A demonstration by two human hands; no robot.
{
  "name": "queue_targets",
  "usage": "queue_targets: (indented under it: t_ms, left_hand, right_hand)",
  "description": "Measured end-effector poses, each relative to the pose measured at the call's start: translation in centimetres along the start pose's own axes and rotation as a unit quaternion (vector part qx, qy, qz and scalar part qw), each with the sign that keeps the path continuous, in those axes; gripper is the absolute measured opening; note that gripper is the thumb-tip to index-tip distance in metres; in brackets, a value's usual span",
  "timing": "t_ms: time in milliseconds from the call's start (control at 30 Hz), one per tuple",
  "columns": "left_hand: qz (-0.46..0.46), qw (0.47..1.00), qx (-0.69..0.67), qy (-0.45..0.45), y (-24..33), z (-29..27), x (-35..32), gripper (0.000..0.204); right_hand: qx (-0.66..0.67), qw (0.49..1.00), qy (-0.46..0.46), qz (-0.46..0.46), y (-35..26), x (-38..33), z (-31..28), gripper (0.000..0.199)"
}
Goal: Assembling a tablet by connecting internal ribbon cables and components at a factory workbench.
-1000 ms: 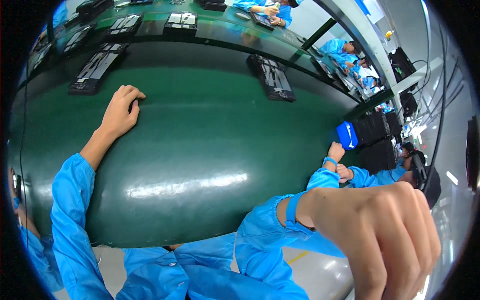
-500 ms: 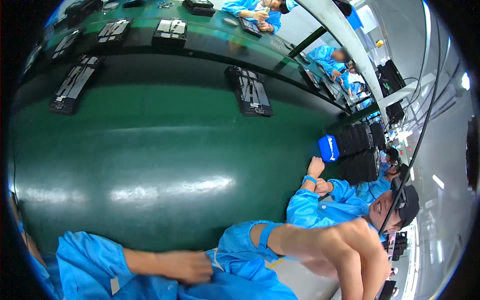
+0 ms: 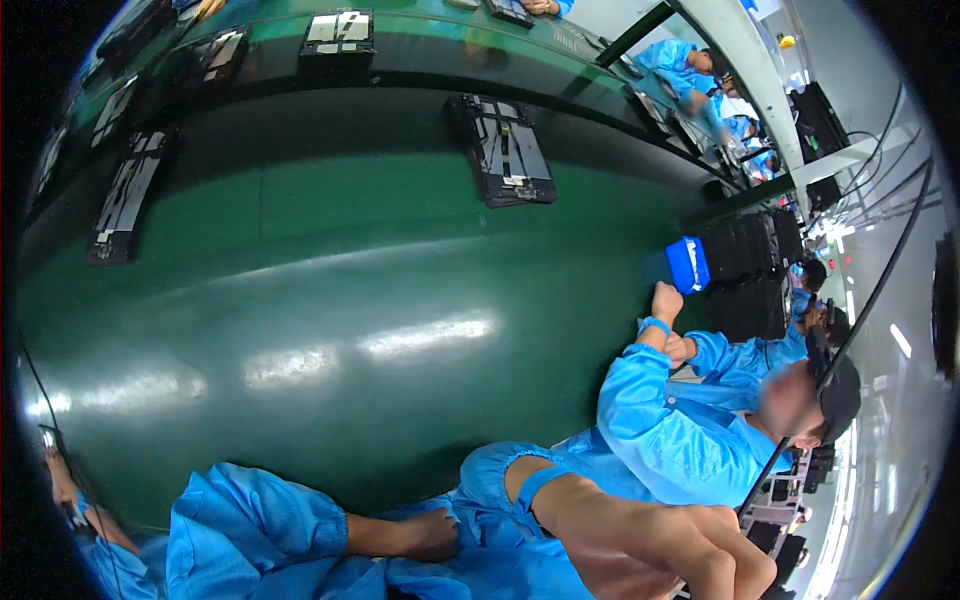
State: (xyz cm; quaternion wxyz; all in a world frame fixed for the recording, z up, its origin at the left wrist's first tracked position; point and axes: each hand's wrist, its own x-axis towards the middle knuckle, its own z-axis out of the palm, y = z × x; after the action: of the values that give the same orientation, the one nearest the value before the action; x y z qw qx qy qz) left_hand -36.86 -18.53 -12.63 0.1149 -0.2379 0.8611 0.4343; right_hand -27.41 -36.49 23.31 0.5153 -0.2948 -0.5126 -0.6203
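Note:
My right hand [image 3: 690, 550] is raised close in at the lower right, with a blue band [image 3: 538, 484] round its wrist. Its fingers bend down and press together; their tips are hidden, so anything in them does not show. My left hand [image 3: 432, 534] rests low in front of my blue smock, near the right sleeve [image 3: 490, 475], and its fingers are hidden or blurred. Neither hand touches the green table [image 3: 330, 300]. On the table's far part lie two opened tablet-like devices with bare inner parts, a left one [image 3: 128, 200] and a middle one [image 3: 508, 150].
More opened devices [image 3: 337, 35] lie on a raised shelf along the back. A blue bin [image 3: 688, 265] stands by stacked black trays [image 3: 745, 250] at the right. Beside me sits a co-worker in blue [image 3: 690, 420], hands together. A black cable [image 3: 870, 290] crosses the right side.
The view has shifted a little, so the table and devices sit differently in it. My right hand is lower in the picture, and my left hand has moved right, close to the right sleeve.

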Motion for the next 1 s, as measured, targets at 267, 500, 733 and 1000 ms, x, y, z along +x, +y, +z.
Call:
queue_targets:
  t_ms: [267, 500, 733, 1000]
  left_hand:
    - [0.095, 0.987, 0.027, 0.13, -0.7, 1.2, 0.8, 0.025]
    - [0.127, 0.961, 0.041, 0.244, -0.3, 1.5, 1.7, 0.022]
    - [0.12, 0.942, 0.06, 0.308, 0.0, -1.0, 1.3, 0.02]
    - [0.062, 0.934, 0.03, 0.352, -0.3, 2.5, 3.5, 0.021]
  right_hand:
    - [-0.1, 0.993, 0.015, -0.067, -1.5, 1.1, -1.5, 0.025]
    - [-0.156, 0.983, -0.013, -0.097, -0.9, 1.9, -3.3, 0.026]
    - [-0.089, 0.988, -0.035, 0.124, -3.8, 4.1, -4.2, 0.022]
    - [-0.145, 0.988, -0.008, 0.054, -3.3, 1.5, -7.4, 0.032]
